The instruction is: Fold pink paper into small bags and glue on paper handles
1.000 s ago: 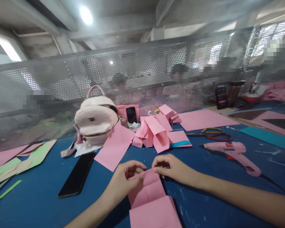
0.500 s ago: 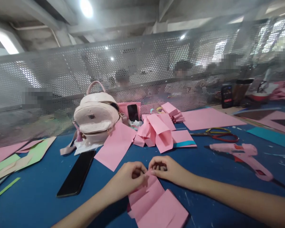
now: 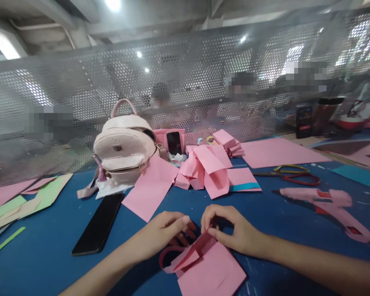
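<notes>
A creased, partly folded sheet of pink paper (image 3: 212,267) lies on the blue table in front of me. My right hand (image 3: 231,228) pinches its raised upper edge between thumb and fingers. Just left of that edge, my left hand (image 3: 172,230) has its fingers apart, the thumb on top and the fingertips partly behind the paper. A narrow curled strip of the pink paper (image 3: 165,257) loops out below my left hand. Whether the left fingertips touch the sheet I cannot tell.
A black phone (image 3: 98,224) lies left, before a pale pink backpack (image 3: 126,144). Folded pink papers (image 3: 203,168) are heaped ahead. Scissors (image 3: 296,174) and a pink glue gun (image 3: 333,201) lie right. Green and pink sheets (image 3: 46,197) are far left. A perforated metal screen (image 3: 188,90) stands behind.
The upper part of the pink paper has been lifted and folded over. My left hand has let go of its edge and opened, while my right hand has kept its pinch, shifting slightly right.
</notes>
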### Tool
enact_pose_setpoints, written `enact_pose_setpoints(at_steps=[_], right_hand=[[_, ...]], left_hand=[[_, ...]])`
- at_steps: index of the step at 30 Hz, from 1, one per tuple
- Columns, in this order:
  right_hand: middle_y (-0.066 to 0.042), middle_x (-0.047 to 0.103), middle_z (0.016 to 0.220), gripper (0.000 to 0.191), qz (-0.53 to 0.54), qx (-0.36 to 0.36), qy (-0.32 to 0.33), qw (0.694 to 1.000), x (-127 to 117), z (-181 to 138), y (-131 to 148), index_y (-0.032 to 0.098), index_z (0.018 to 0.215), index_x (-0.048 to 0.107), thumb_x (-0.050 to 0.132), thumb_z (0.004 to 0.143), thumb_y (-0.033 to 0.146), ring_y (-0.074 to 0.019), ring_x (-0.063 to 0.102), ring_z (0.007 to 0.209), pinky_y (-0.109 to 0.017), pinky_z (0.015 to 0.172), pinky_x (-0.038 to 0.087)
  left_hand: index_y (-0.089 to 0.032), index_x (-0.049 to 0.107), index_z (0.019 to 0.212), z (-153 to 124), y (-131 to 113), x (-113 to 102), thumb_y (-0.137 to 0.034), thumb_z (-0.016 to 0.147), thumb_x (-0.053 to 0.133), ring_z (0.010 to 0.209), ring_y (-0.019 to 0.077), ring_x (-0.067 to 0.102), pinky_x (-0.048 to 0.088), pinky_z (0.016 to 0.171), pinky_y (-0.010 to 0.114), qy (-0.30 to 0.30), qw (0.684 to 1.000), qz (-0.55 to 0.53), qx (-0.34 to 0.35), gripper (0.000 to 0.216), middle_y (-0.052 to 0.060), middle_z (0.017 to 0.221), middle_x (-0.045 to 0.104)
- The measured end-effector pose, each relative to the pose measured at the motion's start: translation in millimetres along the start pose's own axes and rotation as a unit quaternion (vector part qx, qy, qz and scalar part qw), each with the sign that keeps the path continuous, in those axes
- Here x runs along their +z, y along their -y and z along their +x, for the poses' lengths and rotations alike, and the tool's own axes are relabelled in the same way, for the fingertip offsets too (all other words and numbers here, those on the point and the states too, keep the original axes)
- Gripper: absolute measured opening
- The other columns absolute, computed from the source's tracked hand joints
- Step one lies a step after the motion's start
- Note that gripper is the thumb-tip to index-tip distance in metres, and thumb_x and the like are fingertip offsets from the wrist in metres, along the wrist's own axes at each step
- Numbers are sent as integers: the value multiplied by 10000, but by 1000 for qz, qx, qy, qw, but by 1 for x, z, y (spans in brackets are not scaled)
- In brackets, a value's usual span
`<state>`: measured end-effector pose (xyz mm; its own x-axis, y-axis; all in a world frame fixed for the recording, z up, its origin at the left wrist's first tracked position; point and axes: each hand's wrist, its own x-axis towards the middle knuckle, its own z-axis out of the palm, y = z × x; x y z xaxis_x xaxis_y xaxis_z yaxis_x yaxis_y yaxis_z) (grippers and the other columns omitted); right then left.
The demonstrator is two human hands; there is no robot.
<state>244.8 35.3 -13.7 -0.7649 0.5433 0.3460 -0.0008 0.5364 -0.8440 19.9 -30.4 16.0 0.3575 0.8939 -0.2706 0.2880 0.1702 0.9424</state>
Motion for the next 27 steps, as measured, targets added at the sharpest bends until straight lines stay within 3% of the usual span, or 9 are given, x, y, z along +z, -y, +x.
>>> enact_pose_setpoints(at_steps=[3,6,10,13,19,27], right_hand=[[-20,656,859,84,-30,-19,7,999,0,-2,2,188,882,622,579,853,121,-130,575,726,-238,647,439],[-18,662,857,111,-34,-30,6,999,1,-3,3,188,869,613,581,829,90,-123,572,712,-234,641,438],[-12,668,855,158,-33,-50,10,998,2,-3,6,190,856,606,583,796,45,-120,588,730,-223,638,438],[-8,666,860,181,-29,-54,19,998,4,-3,5,189,852,609,598,775,25,-118,595,740,-214,631,438],[-6,641,863,175,-47,-30,20,998,5,1,0,185,814,621,644,756,21,-130,597,782,-232,679,442],[-24,709,996,123,-57,28,17,998,6,3,9,189,796,632,698,761,91,-149,651,879,-234,744,467]], left_hand=[[-162,675,1094,-6,-7,-4,-468,980,417,896,193,679,540,806,328,14,1000,-16,15,416,97,1048,704],[-189,673,1109,-11,-13,-15,-275,921,552,1005,194,643,486,912,332,6,989,126,74,240,69,1089,700],[-199,692,1034,-12,-7,-17,-126,696,749,907,191,625,476,790,287,-5,951,303,69,351,35,1006,697],[-179,707,811,-6,5,-5,-98,743,666,736,150,602,434,663,244,-66,932,349,76,112,8,806,673],[-149,670,686,4,16,14,-192,795,631,540,89,483,332,505,185,-118,966,217,71,124,-26,594,602],[-132,656,672,11,22,19,-297,788,650,510,89,472,338,496,196,-141,986,58,61,202,-1,593,612]])
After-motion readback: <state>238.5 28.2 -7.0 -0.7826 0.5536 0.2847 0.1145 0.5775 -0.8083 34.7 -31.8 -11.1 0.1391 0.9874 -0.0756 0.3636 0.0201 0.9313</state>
